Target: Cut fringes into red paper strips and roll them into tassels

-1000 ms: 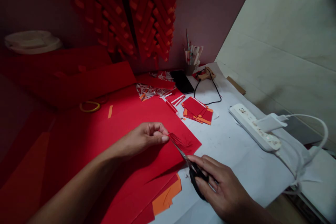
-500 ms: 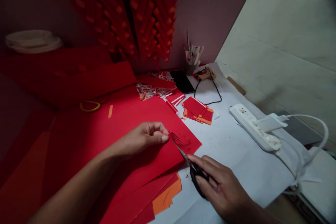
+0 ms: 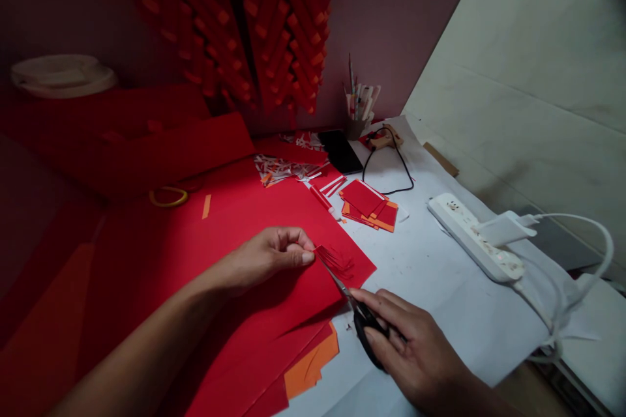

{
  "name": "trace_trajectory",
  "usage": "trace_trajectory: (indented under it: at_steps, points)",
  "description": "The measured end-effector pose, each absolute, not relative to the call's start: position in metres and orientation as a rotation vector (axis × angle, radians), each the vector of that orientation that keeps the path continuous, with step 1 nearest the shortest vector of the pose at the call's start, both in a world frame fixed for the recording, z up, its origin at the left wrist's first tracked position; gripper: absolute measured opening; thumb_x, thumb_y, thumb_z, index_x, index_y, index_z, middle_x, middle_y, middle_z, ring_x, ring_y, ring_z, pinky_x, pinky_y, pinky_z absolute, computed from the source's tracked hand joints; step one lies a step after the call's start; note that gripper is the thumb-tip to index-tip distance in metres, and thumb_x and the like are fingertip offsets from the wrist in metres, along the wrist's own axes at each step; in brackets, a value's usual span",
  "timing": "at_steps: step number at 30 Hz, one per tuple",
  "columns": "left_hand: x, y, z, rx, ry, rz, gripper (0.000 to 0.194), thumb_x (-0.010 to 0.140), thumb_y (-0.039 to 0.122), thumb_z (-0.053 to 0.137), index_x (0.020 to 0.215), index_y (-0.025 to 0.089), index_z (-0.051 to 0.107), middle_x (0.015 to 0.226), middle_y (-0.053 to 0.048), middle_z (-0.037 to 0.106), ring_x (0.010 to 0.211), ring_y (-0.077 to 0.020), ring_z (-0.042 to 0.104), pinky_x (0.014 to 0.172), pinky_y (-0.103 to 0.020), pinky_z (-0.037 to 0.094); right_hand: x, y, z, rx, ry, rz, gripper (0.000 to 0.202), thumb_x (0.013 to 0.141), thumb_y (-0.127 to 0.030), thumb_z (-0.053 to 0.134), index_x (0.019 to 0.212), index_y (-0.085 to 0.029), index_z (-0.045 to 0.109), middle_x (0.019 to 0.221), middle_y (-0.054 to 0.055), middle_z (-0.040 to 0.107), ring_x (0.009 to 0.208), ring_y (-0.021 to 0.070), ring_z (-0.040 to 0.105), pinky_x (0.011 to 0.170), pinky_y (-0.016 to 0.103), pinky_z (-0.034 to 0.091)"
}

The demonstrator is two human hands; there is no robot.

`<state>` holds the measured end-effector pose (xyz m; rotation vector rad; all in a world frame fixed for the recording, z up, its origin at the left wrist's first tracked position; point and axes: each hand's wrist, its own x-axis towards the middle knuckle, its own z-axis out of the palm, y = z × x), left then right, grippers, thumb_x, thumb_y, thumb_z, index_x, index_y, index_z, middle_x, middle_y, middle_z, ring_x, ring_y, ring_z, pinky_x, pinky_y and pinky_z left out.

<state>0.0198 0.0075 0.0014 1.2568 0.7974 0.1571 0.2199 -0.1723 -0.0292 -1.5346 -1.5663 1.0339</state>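
My left hand pinches a small piece of red paper between thumb and fingers. Its far side is cut into a fringe of thin strips that curl to the right. In my right hand is a pair of scissors with black handles, fingers wrapped through the loops. The blades point up and left, their tips touching the red paper close to my left thumb, and they look nearly closed. Beneath both lies a large red paper sheet on the white-covered table.
Cut strips, a black phone and a pen cup sit at the back. Red and orange cards lie beyond my hands. A power strip with a plugged-in charger is at right. Yellow-handled scissors lie left.
Hardly anything differs. Both hands hold the same place, and the fringe of the red paper has shifted very slightly.
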Motion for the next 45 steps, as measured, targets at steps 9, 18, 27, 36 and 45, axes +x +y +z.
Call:
trace_trajectory:
  at_steps: [9, 18, 27, 36, 45]
  points:
    - [0.021, 0.006, 0.000, 1.238, 0.756, 0.144, 0.031, 0.076, 0.043, 0.075, 0.080, 0.016, 0.060, 0.062, 0.007, 0.049, 0.056, -0.0075, 0.035, 0.056, -0.023, 0.023, 0.221, -0.173, -0.032, -1.517, -1.574, 1.036, 0.046, 0.087, -0.014, 0.052, 0.132, -0.022, 0.058, 0.088, 0.005, 0.058, 0.074, 0.0189, 0.059, 0.066, 0.033, 0.053]
    - [0.020, 0.008, 0.000, 1.257, 0.761, 0.106, 0.033, 0.075, 0.045, 0.074, 0.080, 0.016, 0.060, 0.063, 0.006, 0.050, 0.057, -0.0086, 0.035, 0.057, -0.024, 0.023, 0.221, -0.173, -0.029, -1.489, -1.560, 1.115, 0.044, 0.091, -0.015, 0.050, 0.134, -0.023, 0.057, 0.088, 0.005, 0.056, 0.074, 0.0188, 0.058, 0.064, 0.033, 0.052]
    - [0.021, 0.008, -0.001, 1.261, 0.769, 0.108, 0.034, 0.074, 0.047, 0.075, 0.078, 0.017, 0.060, 0.062, 0.006, 0.051, 0.056, -0.0088, 0.036, 0.056, -0.023, 0.024, 0.221, -0.170, -0.024, -1.530, -1.567, 1.095, 0.044, 0.087, -0.015, 0.052, 0.130, -0.021, 0.061, 0.081, 0.003, 0.056, 0.068, 0.0176, 0.056, 0.059, 0.031, 0.049]
    - [0.021, 0.007, -0.003, 1.246, 0.802, 0.183, 0.033, 0.075, 0.045, 0.075, 0.080, 0.017, 0.060, 0.062, 0.006, 0.050, 0.055, -0.0087, 0.036, 0.055, -0.023, 0.024, 0.232, -0.177, -0.016, -1.590, -1.327, 1.378, 0.045, 0.083, -0.017, 0.055, 0.127, -0.027, 0.064, 0.085, 0.005, 0.070, 0.068, 0.0199, 0.065, 0.057, 0.029, 0.056]
    - [0.017, 0.014, -0.001, 1.273, 0.920, 0.332, 0.027, 0.075, 0.040, 0.074, 0.077, 0.017, 0.060, 0.063, 0.004, 0.052, 0.055, -0.0094, 0.039, 0.054, -0.024, 0.028, 0.238, -0.197, -0.025, -1.635, -1.405, 1.128, 0.048, 0.077, -0.016, 0.059, 0.122, -0.028, 0.066, 0.101, 0.008, 0.071, 0.082, 0.0235, 0.069, 0.064, 0.029, 0.059]
